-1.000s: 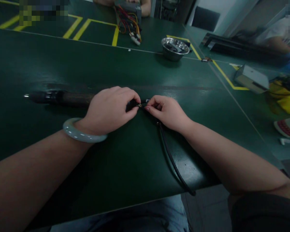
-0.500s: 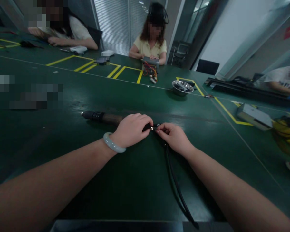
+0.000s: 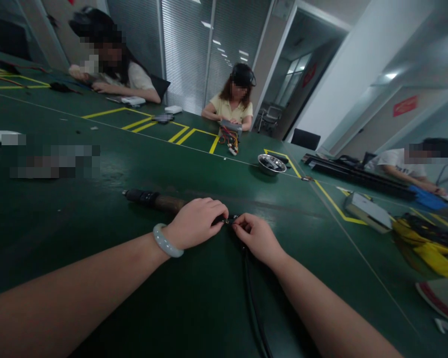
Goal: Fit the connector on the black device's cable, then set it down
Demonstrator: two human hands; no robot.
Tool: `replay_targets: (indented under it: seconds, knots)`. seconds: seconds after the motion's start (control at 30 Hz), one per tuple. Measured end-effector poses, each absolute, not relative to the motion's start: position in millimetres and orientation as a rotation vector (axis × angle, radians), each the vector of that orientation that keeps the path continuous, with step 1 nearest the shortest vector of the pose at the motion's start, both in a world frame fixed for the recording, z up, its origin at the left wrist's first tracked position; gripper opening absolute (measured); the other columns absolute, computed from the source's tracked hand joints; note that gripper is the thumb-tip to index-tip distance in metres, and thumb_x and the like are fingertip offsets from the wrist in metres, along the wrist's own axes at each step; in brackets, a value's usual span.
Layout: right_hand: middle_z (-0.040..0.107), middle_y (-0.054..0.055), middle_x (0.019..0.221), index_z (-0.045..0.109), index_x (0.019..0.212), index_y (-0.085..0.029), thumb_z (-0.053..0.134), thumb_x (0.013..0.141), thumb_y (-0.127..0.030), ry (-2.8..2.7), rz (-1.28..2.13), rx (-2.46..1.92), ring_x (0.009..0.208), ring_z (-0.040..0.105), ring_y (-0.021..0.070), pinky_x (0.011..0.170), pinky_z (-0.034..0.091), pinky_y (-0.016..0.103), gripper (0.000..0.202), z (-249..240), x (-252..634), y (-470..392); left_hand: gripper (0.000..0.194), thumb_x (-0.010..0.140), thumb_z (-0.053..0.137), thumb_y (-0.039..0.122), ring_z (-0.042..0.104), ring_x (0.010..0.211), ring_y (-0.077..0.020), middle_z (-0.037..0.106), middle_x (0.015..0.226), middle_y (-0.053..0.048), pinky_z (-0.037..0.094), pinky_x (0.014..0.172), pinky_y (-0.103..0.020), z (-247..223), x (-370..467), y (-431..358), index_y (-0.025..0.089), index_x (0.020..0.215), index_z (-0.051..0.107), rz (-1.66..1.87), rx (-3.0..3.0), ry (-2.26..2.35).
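A dark electric screwdriver [image 3: 149,199] lies on the green table, its metal tip pointing left. My left hand [image 3: 196,223], with a pale bangle at the wrist, is closed over the tool's rear end, which it partly hides. Close beside it, my right hand [image 3: 257,236] pinches the end of a black cable [image 3: 249,278] between thumb and fingers. A small shiny metal part shows between the two hands; whether the cable end is joined to the screwdriver I cannot tell. From under the right hand the cable runs down toward the near table edge.
A metal bowl [image 3: 272,165] with dark items stands beyond my hands. A grey metal box [image 3: 369,211] and a yellow bag [image 3: 433,248] lie at right. Across the table a person handles a box with coloured wires [image 3: 229,139]; other people sit at left and right.
The camera view has tilted up, so everything sits lower in the picture. Both hands keep their hold at the screwdriver's rear end and the cable end.
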State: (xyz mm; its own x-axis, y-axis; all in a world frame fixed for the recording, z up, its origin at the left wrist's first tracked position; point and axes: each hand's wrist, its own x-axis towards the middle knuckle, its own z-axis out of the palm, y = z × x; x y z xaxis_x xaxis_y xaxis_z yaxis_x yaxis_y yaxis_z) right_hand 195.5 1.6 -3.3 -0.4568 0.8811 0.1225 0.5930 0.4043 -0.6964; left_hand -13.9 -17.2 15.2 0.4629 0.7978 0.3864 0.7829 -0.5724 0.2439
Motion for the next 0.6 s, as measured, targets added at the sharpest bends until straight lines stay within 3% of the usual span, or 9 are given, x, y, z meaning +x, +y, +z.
replay_targets:
  seconds: [0.6]
  knots:
    - [0.062, -0.002, 0.076, 0.060, 0.085, -0.020, 0.054, 0.086, -0.027, -2.199, 0.792, -1.248, 0.067, 0.055, 0.0116, 0.059, 0.039, 0.023, 0.009, -0.9, 195.4, 0.0, 0.011, 0.083, 0.056, 0.023, 0.057, 0.089, -0.0189, 0.063, 0.093, 0.001, 0.042, 0.081, -0.035, 14.1, -13.7, -16.8, 0.024, 0.093, 0.060, 0.738, 2.650, 1.474]
